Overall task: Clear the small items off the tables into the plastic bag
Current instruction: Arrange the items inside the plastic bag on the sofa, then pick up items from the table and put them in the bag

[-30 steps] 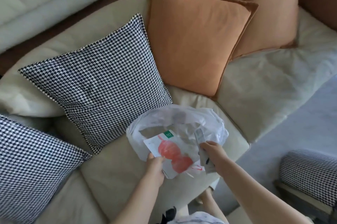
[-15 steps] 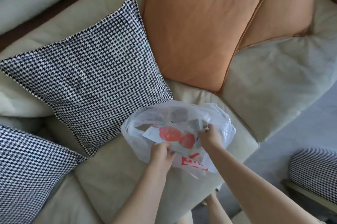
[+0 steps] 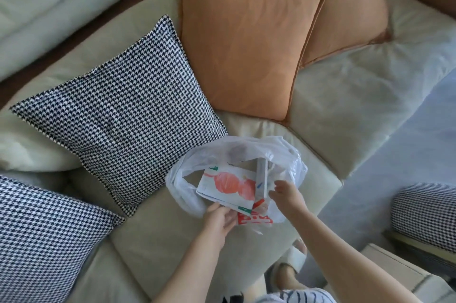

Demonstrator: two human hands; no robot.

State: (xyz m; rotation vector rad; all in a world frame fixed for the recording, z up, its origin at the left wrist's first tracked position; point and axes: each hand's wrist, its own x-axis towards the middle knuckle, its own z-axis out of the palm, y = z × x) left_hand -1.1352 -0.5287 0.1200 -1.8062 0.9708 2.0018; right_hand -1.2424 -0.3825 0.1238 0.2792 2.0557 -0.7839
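A clear plastic bag (image 3: 288, 154) with red print lies open on the sofa seat. Inside it lies a white packet with red circles (image 3: 227, 185), and a slim grey box (image 3: 261, 180) stands against the packet's right side. My left hand (image 3: 219, 220) pinches the bag's near rim beside the red print. My right hand (image 3: 286, 195) hovers at the bag's right edge just right of the grey box, fingers apart and holding nothing.
Two houndstooth cushions (image 3: 123, 115) lie to the left and two orange cushions (image 3: 244, 48) behind the bag on the cream sofa (image 3: 357, 105). A grey rug (image 3: 407, 149) and a houndstooth stool (image 3: 424, 214) are at the right. A foot (image 3: 283, 275) shows below.
The packet and the grey box went from my hands down into the bag. My right hand let go of the box and drew back to the right. My left hand moved onto the bag's rim.
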